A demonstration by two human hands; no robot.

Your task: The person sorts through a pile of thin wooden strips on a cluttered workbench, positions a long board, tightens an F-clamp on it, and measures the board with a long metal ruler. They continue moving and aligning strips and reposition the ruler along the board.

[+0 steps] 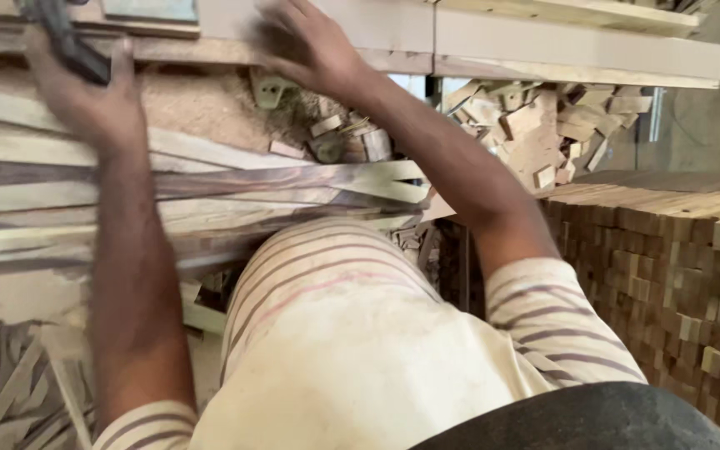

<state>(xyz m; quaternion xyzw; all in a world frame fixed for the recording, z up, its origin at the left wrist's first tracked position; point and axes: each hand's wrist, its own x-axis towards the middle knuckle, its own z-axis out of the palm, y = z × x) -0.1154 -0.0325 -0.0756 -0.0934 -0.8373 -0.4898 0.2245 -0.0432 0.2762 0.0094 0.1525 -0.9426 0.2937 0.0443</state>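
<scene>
My left hand reaches up at the top left and grips a dark tool lying near a wooden board. At the top middle, blurred by motion, my right hand rests with fingers spread on a pale wooden plank that runs along the bench. Below both arms, long thin wood strips lie stacked across the bench, with sawdust heaped behind them. My striped cream shirt fills the bottom middle.
A pile of small wood offcuts lies at the upper right. A tall stack of cut wooden blocks stands on the right. Loose wood slivers litter the lower left. A small metal bracket sits in the sawdust.
</scene>
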